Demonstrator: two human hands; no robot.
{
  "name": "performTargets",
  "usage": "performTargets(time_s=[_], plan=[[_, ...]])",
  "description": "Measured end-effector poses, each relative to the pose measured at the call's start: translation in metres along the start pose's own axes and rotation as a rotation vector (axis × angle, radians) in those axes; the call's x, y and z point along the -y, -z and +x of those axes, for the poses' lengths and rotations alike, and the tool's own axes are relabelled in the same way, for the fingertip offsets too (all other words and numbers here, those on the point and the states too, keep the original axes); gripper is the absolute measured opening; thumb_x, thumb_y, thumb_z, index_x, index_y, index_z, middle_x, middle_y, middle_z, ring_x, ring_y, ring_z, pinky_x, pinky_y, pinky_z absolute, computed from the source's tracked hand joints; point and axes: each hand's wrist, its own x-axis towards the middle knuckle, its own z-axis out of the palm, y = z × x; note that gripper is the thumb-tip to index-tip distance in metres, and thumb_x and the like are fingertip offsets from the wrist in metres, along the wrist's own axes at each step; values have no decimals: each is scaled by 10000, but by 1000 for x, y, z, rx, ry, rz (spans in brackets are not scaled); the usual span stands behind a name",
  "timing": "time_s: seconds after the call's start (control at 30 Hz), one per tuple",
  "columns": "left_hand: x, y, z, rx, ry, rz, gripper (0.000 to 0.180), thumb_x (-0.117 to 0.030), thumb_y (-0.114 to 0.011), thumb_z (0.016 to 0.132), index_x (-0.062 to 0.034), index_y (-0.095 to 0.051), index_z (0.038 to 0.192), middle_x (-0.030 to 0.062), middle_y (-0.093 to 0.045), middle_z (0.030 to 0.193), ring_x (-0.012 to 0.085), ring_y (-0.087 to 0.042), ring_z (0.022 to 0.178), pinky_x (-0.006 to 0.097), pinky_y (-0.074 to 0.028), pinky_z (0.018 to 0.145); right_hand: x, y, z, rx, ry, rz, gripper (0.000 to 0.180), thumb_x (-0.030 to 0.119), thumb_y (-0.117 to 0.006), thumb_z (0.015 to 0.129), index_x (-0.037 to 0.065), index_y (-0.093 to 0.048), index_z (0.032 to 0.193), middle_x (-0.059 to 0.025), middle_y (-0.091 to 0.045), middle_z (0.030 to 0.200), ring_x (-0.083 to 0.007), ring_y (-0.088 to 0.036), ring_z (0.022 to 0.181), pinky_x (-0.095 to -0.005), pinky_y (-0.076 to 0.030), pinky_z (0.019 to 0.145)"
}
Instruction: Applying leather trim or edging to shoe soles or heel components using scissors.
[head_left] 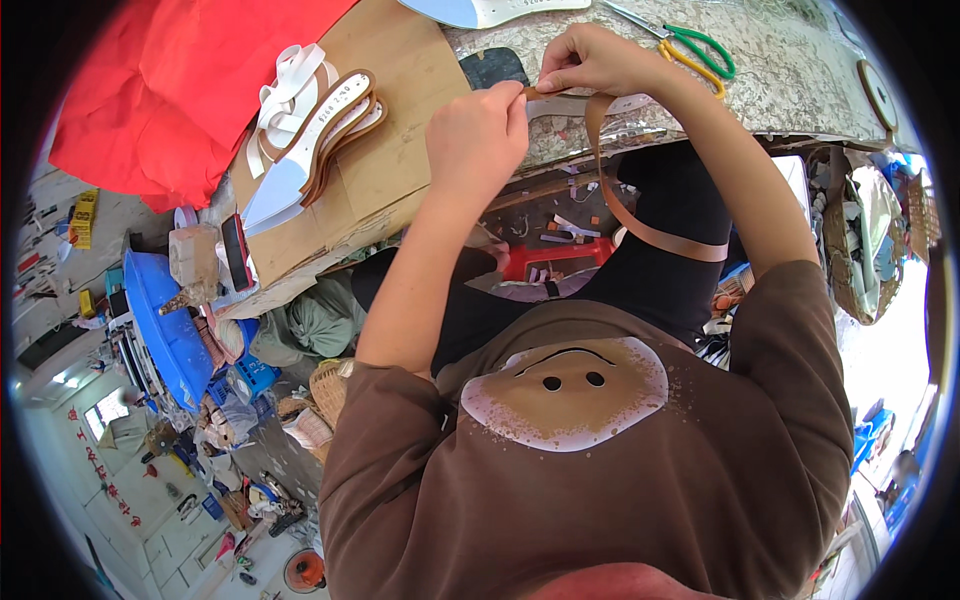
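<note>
My left hand [478, 138] and my right hand [598, 58] are close together over the near edge of the worktable. Fingers on both are pinched on a thin brown strip [690, 246], which runs along the edge of a pale, insole-like piece [560, 106]. The strip's loose length loops down past the table edge and lies over my right thigh. My left hand hides part of the piece. Just behind the hands is a dark flat piece [492, 68]. Scissors [706, 50] with green and yellow handles lie beyond my right forearm.
On brown cardboard [415, 110] at the left rest stacked insoles [330, 130] and white straps [297, 75]. Red sheet material [190, 90] covers the far left. Another insole [490, 10] lies at the far edge. A red stool [555, 258] and scraps are below; a blue basin [165, 325] stands left.
</note>
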Motion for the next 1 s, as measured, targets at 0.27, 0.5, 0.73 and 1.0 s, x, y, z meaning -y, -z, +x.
performTargets(time_s=[0.27, 0.5, 0.73, 1.0], plan=[[7, -5, 11, 53, -85, 30, 186, -239, -617, 865, -100, -729, 918, 128, -678, 725, 294, -660, 671, 390, -500, 624, -12, -2, -2, -203, 280, -97, 195, 187, -731, 860, -6, -705, 880, -2, -602, 695, -69, -485, 612, -250, -408, 581], [5, -1, 9, 47, -60, -8, 179, -225, -622, 846, -92, -727, 904, 131, -673, 712, 328, -653, 671, 411, -500, 620, -13, 0, 0, -23, 34, 97, 213, 220, -743, 859, 9, -711, 855, 29, -586, 645, -51, -481, 600, -240, -398, 563], [6, 3, 29, 184, -107, 111, 183, -211, -629, 830, -64, -723, 886, 147, -676, 747, 339, -654, 712, 421, -513, 674, 10, -17, -7, -244, -53, -216, 181, 205, -742, 828, 29, -702, 837, -55, -629, 650, -143, -569, 596, -293, -450, 577], [11, -2, 52, 386, -191, 22, 160, -147, -606, 788, -64, -728, 850, 177, -666, 797, 358, -648, 784, 441, -524, 713, 27, -47, -27, -507, -46, -518, 116, 170, -665, 828, 55, -657, 832, -117, -652, 795, -320, -637, 749, -421, -505, 654]])
